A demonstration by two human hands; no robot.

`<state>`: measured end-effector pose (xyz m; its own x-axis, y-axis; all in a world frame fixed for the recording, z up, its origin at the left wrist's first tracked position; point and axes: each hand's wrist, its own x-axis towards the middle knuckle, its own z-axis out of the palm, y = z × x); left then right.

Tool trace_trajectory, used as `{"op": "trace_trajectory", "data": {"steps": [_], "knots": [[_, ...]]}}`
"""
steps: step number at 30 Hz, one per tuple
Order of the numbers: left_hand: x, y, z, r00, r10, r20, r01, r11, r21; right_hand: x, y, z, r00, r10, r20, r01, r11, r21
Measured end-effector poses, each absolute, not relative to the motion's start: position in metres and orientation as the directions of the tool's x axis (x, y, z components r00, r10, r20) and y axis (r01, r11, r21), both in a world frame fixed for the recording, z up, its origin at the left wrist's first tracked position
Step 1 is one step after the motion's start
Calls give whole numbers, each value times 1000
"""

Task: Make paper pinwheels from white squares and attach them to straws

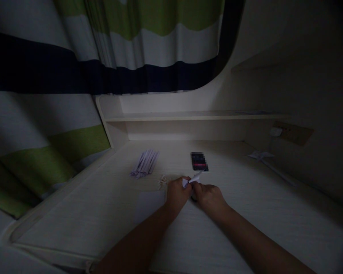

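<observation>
Both hands, left hand [177, 193] and right hand [208, 196], pinching a paper strip [193, 178] near the phone [199, 161]; dim light, easily misfolded or torn.

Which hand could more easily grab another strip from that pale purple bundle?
Probably the left hand: the bundle of pale purple paper strips lies on its side of the desk, while the right hand pinches the small folded white paper.

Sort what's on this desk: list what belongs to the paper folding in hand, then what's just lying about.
In use:
- folded paper piece, held by left hand and right hand
- pale paper strips
- small folded bits
- flat sheet

Lying about:
- phone
- paper pinwheel
- wall socket
- striped curtain
</observation>
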<state>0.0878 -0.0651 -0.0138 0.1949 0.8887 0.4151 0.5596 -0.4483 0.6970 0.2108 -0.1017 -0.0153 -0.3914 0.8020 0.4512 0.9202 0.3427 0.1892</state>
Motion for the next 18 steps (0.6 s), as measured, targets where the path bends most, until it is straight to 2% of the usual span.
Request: {"op": "trace_trajectory", "data": {"steps": [6,10,14,16,18], "knots": [[88,-66,-16,193,905,378,541,-420,729,205,-103,-18,-160,884,439,979,200,-47],[88,-67,-15,191,912,362,524,-407,748,205,-104,-19,-22,898,440,924,186,-333],[89,-68,-15,187,915,357,520,-401,754,204,-100,-23,84,912,400,690,236,-684],[90,-68,-16,181,919,350,521,-391,759,202,-98,-24,136,938,318,496,214,-842],[90,-68,-16,177,920,349,523,-388,759,200,-96,-24,168,961,220,298,164,-940]]}}
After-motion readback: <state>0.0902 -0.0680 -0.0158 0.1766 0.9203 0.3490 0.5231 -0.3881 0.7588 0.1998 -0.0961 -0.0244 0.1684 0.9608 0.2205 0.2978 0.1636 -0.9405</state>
